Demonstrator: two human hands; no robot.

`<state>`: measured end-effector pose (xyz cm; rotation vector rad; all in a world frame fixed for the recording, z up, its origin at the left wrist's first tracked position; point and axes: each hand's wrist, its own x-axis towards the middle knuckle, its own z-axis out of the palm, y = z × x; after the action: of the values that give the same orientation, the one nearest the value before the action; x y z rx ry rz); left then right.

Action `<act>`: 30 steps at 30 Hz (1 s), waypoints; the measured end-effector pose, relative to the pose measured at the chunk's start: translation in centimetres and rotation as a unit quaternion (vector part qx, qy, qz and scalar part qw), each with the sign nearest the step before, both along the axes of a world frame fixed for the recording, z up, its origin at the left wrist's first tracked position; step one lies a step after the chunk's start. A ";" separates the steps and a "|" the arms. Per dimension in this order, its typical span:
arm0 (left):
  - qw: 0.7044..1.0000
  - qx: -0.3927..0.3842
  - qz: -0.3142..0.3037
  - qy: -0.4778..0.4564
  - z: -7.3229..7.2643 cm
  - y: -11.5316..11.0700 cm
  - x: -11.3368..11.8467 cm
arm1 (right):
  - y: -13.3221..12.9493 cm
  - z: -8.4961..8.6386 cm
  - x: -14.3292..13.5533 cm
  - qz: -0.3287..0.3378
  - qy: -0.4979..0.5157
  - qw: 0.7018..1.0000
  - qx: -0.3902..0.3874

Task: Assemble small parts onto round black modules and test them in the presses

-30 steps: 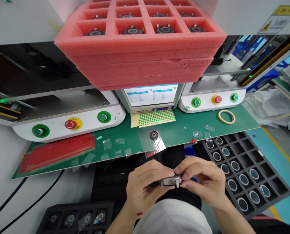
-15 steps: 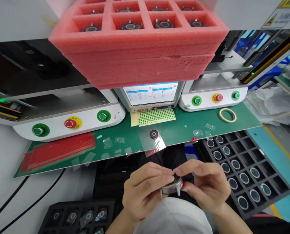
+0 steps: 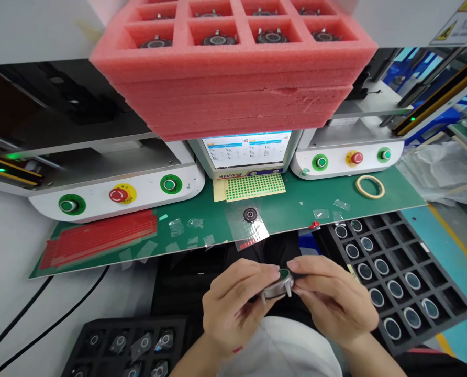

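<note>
Low centre of frame: left hand [image 3: 233, 306] and right hand [image 3: 333, 303] meet around a small round grey metal disc with short pins [image 3: 277, 287], fingers of both closed on its rim, disc tilted, above the lap. Above it, green bench mat [image 3: 296, 204] carries a small black round part on clear film [image 3: 249, 214]. Black compartment tray of ringed parts [image 3: 394, 277] at right; stacked pink foam trays [image 3: 233, 78] at top.

pink foam tray [image 3: 233, 99] | monitor [image 3: 247, 152] | tape roll [image 3: 369, 186] | green mat [image 3: 296, 207]
</note>
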<state>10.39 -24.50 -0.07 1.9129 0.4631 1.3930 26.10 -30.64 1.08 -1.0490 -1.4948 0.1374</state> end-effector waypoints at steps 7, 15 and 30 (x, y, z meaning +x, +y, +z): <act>0.986 -0.156 0.064 -0.003 -0.2 -0.1 1.4 | -0.5 -1.0 0.1 -0.087 -0.092 0.992 0.011; 0.947 -0.202 0.242 -0.059 -0.4 2.9 1.3 | -1.3 -1.6 -3.5 0.081 0.157 0.965 -0.195; 0.892 0.139 0.401 0.158 1.2 2.6 0.6 | 0.2 -1.3 -6.7 0.147 0.417 0.811 -0.383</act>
<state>10.98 -21.91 1.16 2.3159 1.4031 1.7044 19.37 -30.48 -0.26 -1.1267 -0.7349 1.3439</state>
